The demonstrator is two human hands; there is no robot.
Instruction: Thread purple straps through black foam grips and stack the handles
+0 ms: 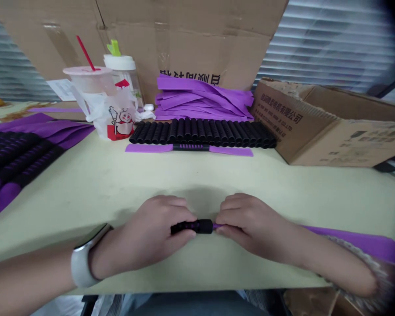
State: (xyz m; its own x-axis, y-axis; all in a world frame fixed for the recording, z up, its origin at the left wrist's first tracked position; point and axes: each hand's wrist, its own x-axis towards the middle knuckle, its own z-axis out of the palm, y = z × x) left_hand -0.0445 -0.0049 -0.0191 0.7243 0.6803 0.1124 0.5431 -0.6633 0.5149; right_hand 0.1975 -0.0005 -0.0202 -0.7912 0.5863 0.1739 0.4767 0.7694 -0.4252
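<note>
My left hand (154,232) is shut around a short black ribbed foam tube (194,227) just above the pale green tabletop. My right hand (246,226) meets the tube's right end, its fingers pinching a narrow purple strip (217,226) that comes out of the tube. Purple also shows through the tube's ribs. Most of the strip is hidden by my right hand. A wider purple strip (352,241) lies beyond, beside my right forearm. Farther off are a row of black ribbed tubes (200,133) and a stack of purple strips (200,98).
A purple strip threaded through a black tube (191,148) lies before the row. Finished-looking purple and black pieces (16,162) are piled at left. A plastic cup (90,81), a bottle (121,66), a plastic bag (118,118) and a cardboard box (316,123) stand behind.
</note>
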